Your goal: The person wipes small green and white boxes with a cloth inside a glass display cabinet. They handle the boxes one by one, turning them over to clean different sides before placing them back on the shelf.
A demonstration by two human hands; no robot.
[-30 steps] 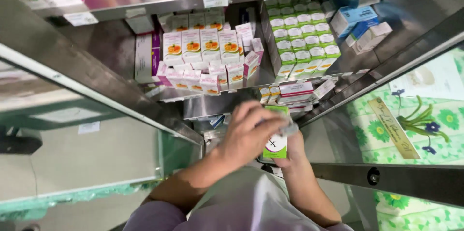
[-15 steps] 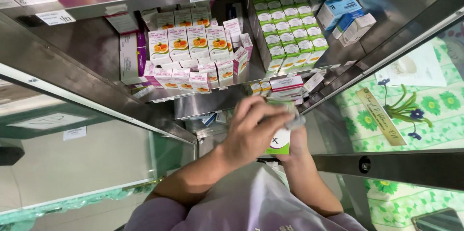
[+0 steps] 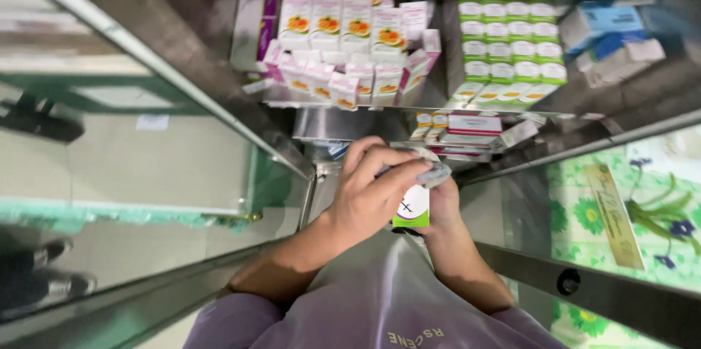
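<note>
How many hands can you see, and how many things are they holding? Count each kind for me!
Bare hands: 2, the left hand and the right hand
Small green-and-white cardboard box: 1, held by the right hand
Silvery foil strip: 1, pinched by the left hand at the top of the box
Total: 4

Steel-framed glass shelving (image 3: 182, 86) holds stacked pink-and-white cartons (image 3: 343, 50) and green-and-white cartons (image 3: 511, 42) above a green flowered surface (image 3: 621, 196).

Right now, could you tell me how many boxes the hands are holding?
1: a green and white box, between the left hand and right hand. Fingers may hide another.
</note>
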